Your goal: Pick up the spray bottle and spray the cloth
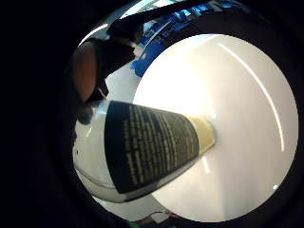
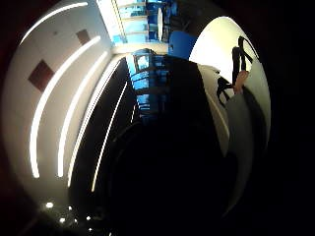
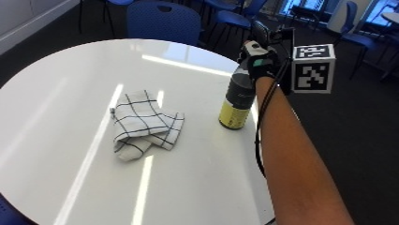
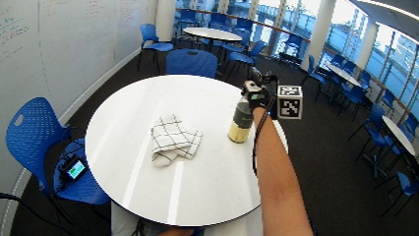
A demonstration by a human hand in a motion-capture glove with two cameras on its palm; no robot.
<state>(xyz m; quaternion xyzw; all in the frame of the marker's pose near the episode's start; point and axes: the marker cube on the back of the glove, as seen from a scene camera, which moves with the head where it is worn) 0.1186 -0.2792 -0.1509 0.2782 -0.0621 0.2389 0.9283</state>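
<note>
Right hand point(image 3: 259, 63) sits at the head of the spray bottle point(image 3: 237, 101), fingers curled round its top. Bottle stands upright on the white surface point(image 3: 75, 75), base down, near the edge on the person's right; palm view shows its label close to the palm. Checked cloth point(image 3: 144, 124) lies crumpled flat, to the bottle's left, apart, nothing btwn them. Key relation: long axis vertical, so after the lift the nozzle prob needs turning leftward toward the cloth. Nozzle direction can't be told.
</note>
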